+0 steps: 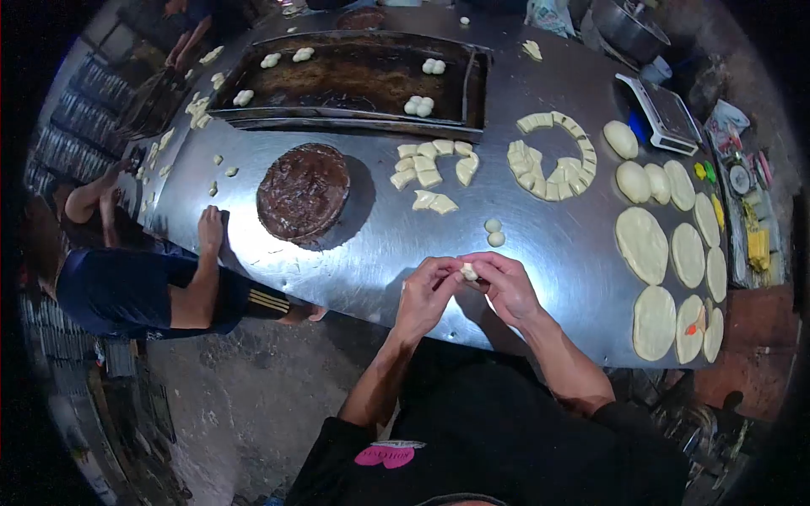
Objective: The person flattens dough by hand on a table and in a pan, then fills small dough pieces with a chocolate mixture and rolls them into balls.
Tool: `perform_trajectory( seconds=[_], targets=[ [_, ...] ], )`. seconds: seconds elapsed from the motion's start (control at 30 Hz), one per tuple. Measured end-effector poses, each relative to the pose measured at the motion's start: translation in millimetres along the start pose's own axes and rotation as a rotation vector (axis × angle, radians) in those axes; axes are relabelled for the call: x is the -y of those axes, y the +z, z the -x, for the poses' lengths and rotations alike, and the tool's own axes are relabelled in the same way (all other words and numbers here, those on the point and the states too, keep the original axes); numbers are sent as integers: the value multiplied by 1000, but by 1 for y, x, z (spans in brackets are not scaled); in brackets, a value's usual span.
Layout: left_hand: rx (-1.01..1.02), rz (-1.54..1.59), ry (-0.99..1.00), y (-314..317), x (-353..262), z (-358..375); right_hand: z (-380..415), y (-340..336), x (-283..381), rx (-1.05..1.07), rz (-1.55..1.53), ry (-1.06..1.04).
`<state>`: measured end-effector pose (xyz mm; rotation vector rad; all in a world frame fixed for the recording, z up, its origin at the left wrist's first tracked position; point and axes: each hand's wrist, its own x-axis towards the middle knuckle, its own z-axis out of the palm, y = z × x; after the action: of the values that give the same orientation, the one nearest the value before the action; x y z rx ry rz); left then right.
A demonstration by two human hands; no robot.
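Observation:
Both hands meet above the near edge of the metal table, pinching one small piece of dough (469, 271) between thumbs and fingertips. My left hand (429, 291) closes on it from the left, and my right hand (504, 287) from the right. Just beyond them, two small dough balls (494, 233) sit touching on the tabletop. Farther off lie a cluster of cut dough pieces (427, 167) and a ring of sliced dough (553, 169). Left of these stands a round container of dark brown filling (304, 192).
A dark baking tray (354, 80) at the back holds several clusters of dough balls. Flattened dough ovals (641, 244) line the right side, near a scale (662, 114). Another person (143, 287) works at the left, one hand on the metal table (354, 270).

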<state>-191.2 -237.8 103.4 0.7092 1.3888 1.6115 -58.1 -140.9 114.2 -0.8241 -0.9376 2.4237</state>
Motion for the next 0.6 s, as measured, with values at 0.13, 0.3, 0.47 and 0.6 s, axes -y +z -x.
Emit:
perform_trajectory(
  seconds=[0.13, 0.3, 0.47, 0.6],
  targets=[
    [-79, -190, 136, -14, -13, 3, -12, 26, 1, 56, 99, -66],
    [-122, -215, 150, -41, -18, -10, -37, 53, -10, 18, 45, -127],
    [-84, -550, 377, -68, -24, -27, -56, 71, -24, -99, 22, -87],
    [28, -630, 383, -79, -8, -45, -59, 51, -40, -172, 119, -162]
  ],
)
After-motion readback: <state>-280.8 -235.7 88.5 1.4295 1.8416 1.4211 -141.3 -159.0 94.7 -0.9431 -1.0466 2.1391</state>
